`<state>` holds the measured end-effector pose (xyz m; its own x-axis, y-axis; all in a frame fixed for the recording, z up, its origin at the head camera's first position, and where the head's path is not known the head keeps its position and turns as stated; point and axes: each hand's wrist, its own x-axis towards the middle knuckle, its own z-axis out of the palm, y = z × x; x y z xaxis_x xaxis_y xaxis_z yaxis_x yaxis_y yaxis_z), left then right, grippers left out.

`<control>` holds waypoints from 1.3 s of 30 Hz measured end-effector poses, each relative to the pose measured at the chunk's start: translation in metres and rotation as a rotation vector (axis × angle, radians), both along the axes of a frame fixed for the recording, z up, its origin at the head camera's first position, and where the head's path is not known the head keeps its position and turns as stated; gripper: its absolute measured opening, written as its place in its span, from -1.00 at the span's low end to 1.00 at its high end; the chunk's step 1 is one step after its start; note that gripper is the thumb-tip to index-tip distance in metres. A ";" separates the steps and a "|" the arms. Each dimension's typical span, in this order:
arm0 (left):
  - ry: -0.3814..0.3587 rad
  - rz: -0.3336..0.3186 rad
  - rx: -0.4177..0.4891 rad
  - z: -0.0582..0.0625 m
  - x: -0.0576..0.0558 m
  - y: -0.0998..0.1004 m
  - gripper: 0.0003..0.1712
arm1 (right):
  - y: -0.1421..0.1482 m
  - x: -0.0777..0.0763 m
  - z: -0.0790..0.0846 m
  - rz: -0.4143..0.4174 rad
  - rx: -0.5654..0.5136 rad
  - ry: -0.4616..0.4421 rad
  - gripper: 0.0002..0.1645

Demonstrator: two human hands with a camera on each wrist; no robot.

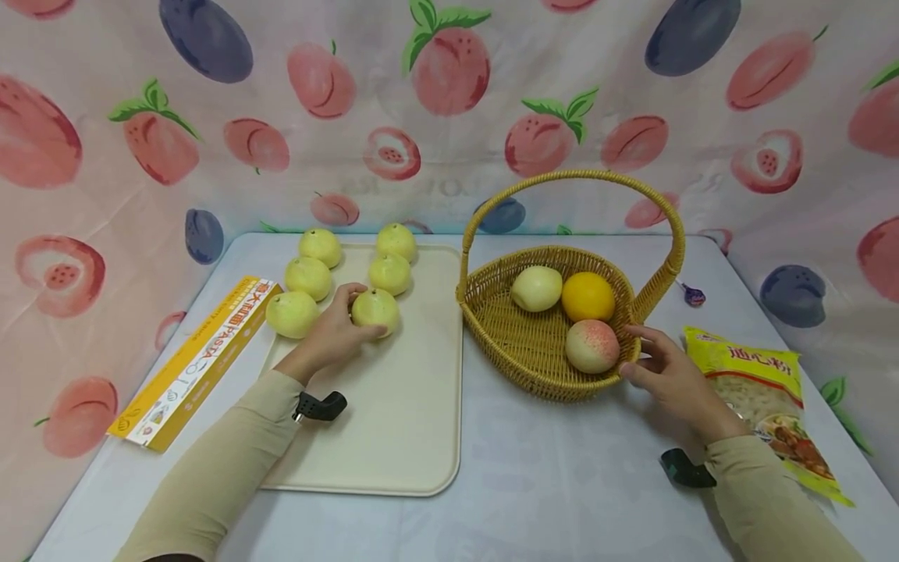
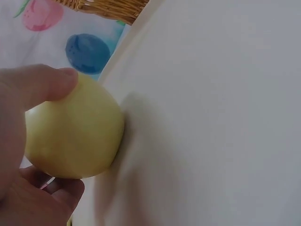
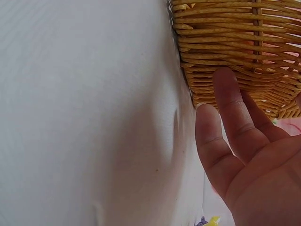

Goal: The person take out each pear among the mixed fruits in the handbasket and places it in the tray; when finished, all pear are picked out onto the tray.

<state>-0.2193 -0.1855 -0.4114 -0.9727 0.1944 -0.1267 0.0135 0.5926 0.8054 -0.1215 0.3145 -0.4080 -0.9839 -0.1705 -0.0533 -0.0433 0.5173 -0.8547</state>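
Observation:
In the head view, my left hand (image 1: 335,332) holds a pale yellow-green pear (image 1: 375,311) between thumb and fingers, over the beige tray (image 1: 379,421). Up close in the left wrist view, the thumb lies on one side of that pear (image 2: 77,132) and the fingers curl at the other. Several similar pears (image 1: 307,279) stand in two rows toward the tray's back. On the right, a wicker basket (image 1: 520,371) with a tall handle contains a pale round fruit (image 1: 537,288), an orange (image 1: 588,297) and a peach (image 1: 592,346). My right hand (image 1: 674,382) touches its right side with extended fingers (image 3: 233,106).
A yellow-and-white pasta box (image 1: 197,363) lies along the tray's left side. Right of the basket are a wrapped lollipop (image 1: 694,295) and a yellow bag of pasta (image 1: 769,406), close to my right wrist. A fruit-print cloth (image 1: 449,140) hangs behind the table.

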 end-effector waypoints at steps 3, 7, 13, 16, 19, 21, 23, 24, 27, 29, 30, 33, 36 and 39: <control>-0.007 0.009 0.001 0.000 -0.003 0.001 -0.05 | 0.000 0.000 0.000 0.004 -0.010 0.012 -0.24; -0.009 0.010 0.005 0.000 -0.006 0.002 -0.04 | 0.000 0.000 0.000 0.005 -0.012 0.015 -0.24; -0.002 0.014 0.021 0.000 -0.008 0.004 -0.05 | 0.000 0.000 0.000 0.004 -0.013 0.004 -0.23; 0.007 0.017 0.017 -0.001 -0.008 0.005 -0.04 | 0.001 0.000 -0.001 0.002 -0.005 -0.001 -0.23; 0.018 0.024 0.022 -0.002 -0.008 0.006 -0.04 | 0.002 0.000 -0.002 0.005 -0.003 0.004 -0.23; 0.026 0.031 0.031 -0.002 -0.007 0.007 -0.04 | 0.002 0.000 -0.002 0.009 -0.008 0.011 -0.24; 0.032 0.041 0.041 -0.003 -0.007 0.007 -0.04 | 0.002 0.000 -0.002 0.016 -0.018 0.017 -0.25; 0.035 0.045 0.045 -0.003 -0.007 0.008 -0.04 | 0.001 0.000 -0.001 0.016 -0.021 0.021 -0.26; 0.043 0.053 0.049 -0.005 -0.007 0.008 -0.03 | 0.001 0.001 0.000 0.012 -0.023 0.017 -0.26; 0.050 0.061 0.046 -0.006 -0.007 0.009 -0.03 | 0.000 0.001 0.001 0.008 -0.017 0.011 -0.25; 0.054 0.066 0.043 -0.007 -0.007 0.009 -0.03 | 0.000 0.001 0.001 0.006 -0.013 0.009 -0.25; 0.061 0.076 0.039 -0.008 -0.007 0.010 -0.03 | 0.000 0.002 0.002 0.007 -0.005 0.001 -0.24; 0.070 0.077 0.038 -0.008 -0.006 0.013 -0.02 | 0.000 0.002 0.003 0.005 0.001 -0.001 -0.25; 0.076 0.081 0.037 -0.007 -0.005 0.016 -0.01 | 0.000 0.001 0.002 -0.003 0.014 -0.012 -0.23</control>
